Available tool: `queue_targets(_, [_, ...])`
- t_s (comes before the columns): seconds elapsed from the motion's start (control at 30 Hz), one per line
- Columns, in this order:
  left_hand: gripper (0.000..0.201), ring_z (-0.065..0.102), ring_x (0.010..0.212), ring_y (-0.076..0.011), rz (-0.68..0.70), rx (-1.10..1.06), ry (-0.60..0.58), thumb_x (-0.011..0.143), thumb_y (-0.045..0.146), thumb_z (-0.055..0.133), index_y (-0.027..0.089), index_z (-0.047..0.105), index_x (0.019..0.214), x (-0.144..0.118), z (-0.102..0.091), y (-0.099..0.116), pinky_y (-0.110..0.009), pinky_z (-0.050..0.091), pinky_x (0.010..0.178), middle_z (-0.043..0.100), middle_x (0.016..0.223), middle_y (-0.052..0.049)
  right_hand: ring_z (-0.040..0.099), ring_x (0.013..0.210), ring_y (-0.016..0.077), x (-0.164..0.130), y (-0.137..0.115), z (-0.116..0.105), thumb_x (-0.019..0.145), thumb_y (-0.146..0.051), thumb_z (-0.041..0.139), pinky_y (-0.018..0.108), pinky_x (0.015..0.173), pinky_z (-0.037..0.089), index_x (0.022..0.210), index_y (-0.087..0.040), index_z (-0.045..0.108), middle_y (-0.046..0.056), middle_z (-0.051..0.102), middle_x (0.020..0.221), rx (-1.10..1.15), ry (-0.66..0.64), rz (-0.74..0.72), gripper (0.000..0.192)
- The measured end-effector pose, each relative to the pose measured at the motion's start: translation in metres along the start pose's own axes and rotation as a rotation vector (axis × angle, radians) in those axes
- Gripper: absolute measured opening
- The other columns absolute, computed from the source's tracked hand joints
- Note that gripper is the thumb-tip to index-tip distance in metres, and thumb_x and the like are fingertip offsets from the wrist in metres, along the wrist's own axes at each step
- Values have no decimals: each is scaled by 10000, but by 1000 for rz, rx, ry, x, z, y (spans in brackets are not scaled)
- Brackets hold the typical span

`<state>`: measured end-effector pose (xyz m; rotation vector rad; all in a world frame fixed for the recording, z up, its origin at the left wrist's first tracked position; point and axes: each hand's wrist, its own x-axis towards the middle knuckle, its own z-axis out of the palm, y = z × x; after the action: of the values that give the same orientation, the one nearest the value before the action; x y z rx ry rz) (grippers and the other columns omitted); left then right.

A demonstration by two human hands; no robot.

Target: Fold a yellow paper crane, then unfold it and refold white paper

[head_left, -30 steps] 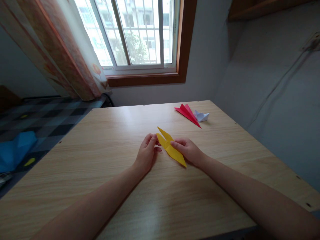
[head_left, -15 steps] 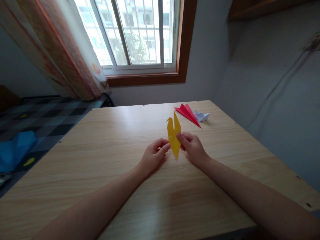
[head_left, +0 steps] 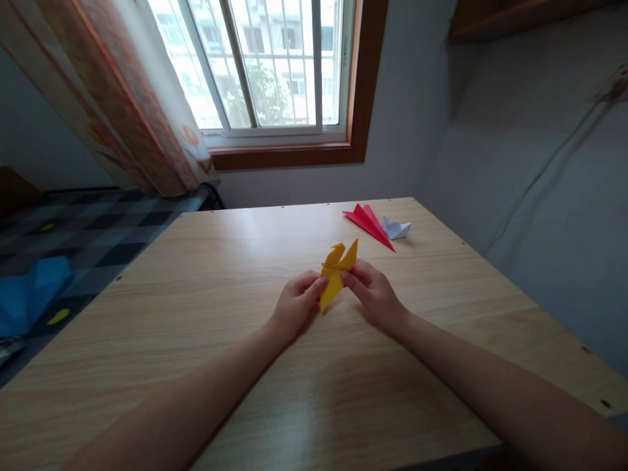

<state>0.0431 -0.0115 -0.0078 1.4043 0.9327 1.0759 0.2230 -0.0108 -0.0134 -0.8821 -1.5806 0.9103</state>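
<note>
A folded yellow paper figure [head_left: 336,271] with two pointed tips at its top is held just above the wooden table [head_left: 206,275], near its middle. My left hand [head_left: 294,307] pinches its left side with thumb and fingers. My right hand [head_left: 375,294] grips its right side. The figure leans to the right, and its lower point hangs toward the table between the two hands.
A red folded paper shape [head_left: 367,222] and a small white folded paper shape [head_left: 396,228] lie at the table's far right. A window and curtain are behind the table, a wall to the right. A checked bed cover with a blue item [head_left: 29,291] is at left.
The yellow figure lay flat on the table a second ago, was lifted upright by my right hand, and is now tilted right with both hands pinching it.
</note>
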Motion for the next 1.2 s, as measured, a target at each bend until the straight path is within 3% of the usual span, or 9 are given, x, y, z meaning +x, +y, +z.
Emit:
queue_targets(0.17, [386, 536, 688, -138, -79, -117, 106, 797, 539, 668, 159, 669, 865, 1, 1, -1, -230, 442, 589, 619, 790, -15, 609, 1105, 238, 0, 8, 2, 933, -522, 548, 418, 970, 486, 1078, -234, 703, 82, 661, 1174, 234, -11, 72, 357])
queue_targets(0.37, [412, 545, 704, -141, -77, -72, 150, 779, 569, 666, 160, 661, 838, 0, 4, 1, -216, 464, 583, 617, 788, -19, 645, 1048, 213, 5, 12, 4, 827, -556, 672, 400, 962, 513, 1023, -220, 708, 73, 686, 1143, 514, 144, 261, 391])
queue_targets(0.63, [405, 520, 682, -137, -106, -48, 104, 774, 564, 668, 159, 650, 787, -1, 4, 4, -214, 462, 576, 577, 737, -10, 656, 996, 174, 11, -6, 0, 713, -318, 803, 317, 833, 581, 1062, -254, 667, 36, 645, 1214, 655, 309, 409, 381])
queue_targets(0.8, [394, 491, 637, -122, -108, -43, 84, 772, 553, 666, 162, 623, 750, -2, 4, 5, -200, 424, 543, 546, 706, 7, 675, 887, 142, 13, -2, -4, 682, -169, 801, 271, 794, 580, 1001, -238, 631, 10, 704, 1012, 780, 398, 479, 368])
queue_targets(1.0, [397, 467, 618, -123, -109, -2, 59, 779, 557, 642, 162, 606, 754, 0, 2, 2, -202, 395, 519, 531, 696, 9, 687, 836, 133, 13, 2, -3, 734, -201, 775, 248, 773, 558, 932, -204, 649, 10, 736, 953, 943, 251, 562, 235])
queue_targets(1.2, [408, 433, 614, -124, -91, 79, 33, 791, 562, 617, 163, 574, 715, 0, 1, 2, -207, 358, 519, 494, 674, 9, 640, 751, 112, 10, 1, -1, 732, -320, 802, 210, 646, 512, 870, -183, 671, -1, 714, 871, 852, 167, 539, 234])
